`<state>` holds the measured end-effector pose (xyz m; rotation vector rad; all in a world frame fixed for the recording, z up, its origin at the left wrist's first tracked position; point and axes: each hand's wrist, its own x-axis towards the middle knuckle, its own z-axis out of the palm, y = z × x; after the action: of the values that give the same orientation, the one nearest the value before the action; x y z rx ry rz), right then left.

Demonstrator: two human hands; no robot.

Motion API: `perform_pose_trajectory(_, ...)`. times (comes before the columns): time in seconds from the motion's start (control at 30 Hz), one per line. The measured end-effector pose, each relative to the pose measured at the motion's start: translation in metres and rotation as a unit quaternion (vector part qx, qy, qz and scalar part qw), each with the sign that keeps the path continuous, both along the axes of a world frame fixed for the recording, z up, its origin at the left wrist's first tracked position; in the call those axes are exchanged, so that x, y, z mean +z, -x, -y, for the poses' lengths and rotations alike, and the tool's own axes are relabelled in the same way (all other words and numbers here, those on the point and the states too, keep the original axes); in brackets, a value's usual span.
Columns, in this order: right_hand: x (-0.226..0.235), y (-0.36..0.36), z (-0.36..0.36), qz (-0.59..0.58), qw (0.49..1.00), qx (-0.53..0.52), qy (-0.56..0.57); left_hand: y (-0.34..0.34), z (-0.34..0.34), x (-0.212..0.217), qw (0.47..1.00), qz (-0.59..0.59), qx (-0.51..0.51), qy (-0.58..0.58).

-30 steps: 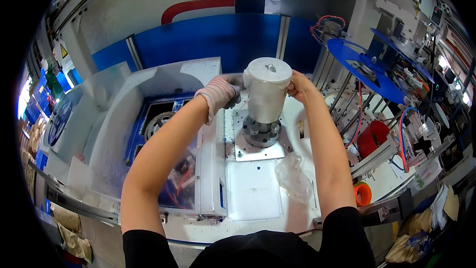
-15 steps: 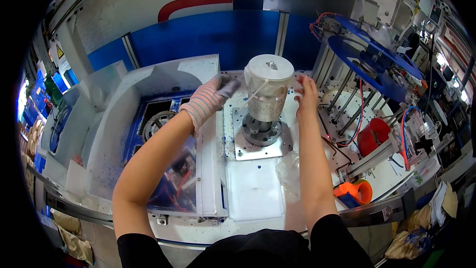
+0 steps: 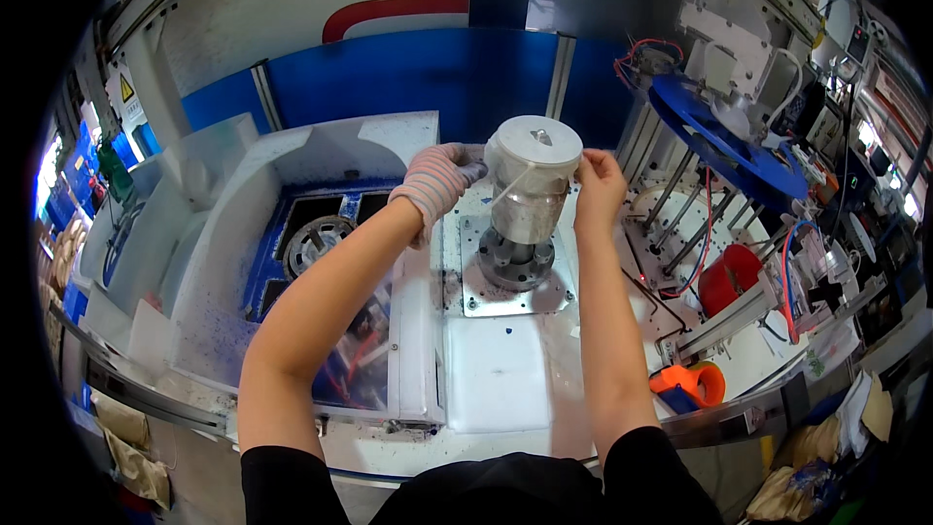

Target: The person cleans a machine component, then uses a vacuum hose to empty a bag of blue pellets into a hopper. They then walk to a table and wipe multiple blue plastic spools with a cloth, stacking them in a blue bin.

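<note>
A cylinder with a white round top and a shiny silver lower body stands upright on a round metal fixture. A thin pale strip slants across its front. On its left, my left hand, in a striped glove with grey fingertips, has its fingers bent together against the cylinder's upper edge. My bare right hand is at the right edge just below the top, thumb and fingers pinched together. Whatever either hand pinches there is too small or hidden to make out.
The fixture sits on a bolted metal plate, with a white pad in front. To the left is a white-walled housing. Blue discs on rods, a red cup and an orange tape dispenser stand to the right.
Both hands have closed in on the cylinder: my left hand moved right to its edge, and my right hand's spread fingers came together at its right edge. The clear plastic near my right forearm no longer shows.
</note>
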<state>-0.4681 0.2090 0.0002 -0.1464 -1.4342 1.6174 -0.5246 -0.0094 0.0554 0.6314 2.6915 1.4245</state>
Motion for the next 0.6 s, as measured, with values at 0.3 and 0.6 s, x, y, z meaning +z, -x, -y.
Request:
perform_pose_trajectory(0.3,0.030,-0.066,0.077,-0.107,0.847,-0.307,-0.420,0.017,0.019,-0.015,0.997,-0.064,-0.022,0.021)
perform_pose_trajectory(0.6,0.098,-0.016,0.026,-0.021,0.940,-0.186,-0.286,0.005,0.003,0.007,0.998,-0.025,-0.042,0.050)
